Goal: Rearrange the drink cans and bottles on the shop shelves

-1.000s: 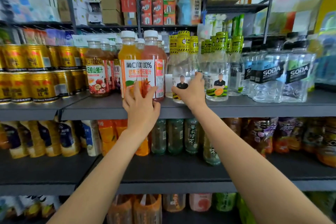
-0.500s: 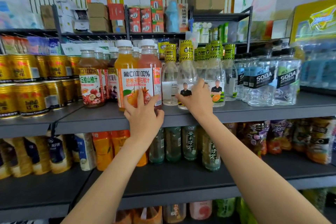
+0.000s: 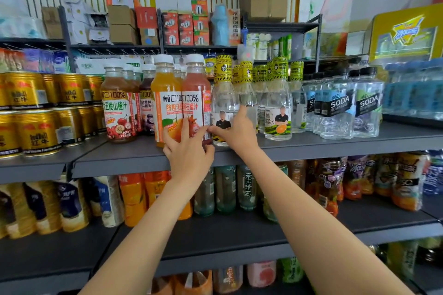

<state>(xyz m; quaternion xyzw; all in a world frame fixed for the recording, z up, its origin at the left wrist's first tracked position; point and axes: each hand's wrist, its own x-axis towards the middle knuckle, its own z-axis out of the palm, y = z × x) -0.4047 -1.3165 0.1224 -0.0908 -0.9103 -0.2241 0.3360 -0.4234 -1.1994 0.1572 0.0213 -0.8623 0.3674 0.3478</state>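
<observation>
Both hands have been eased rightward: the left hand is pressed, fingers straight, against the red juice bottle; the clear bottle on the shelf is gripped by the right hand, so straightening continues.

Glossy gold metal cans gleam beside smooth clear plastic bottles with shiny yellow-and-black wrapped caps and glossy paper-labelled orange juice bottles, all on a matt dark grey metal shelf, under dull brown cardboard boxes
</observation>
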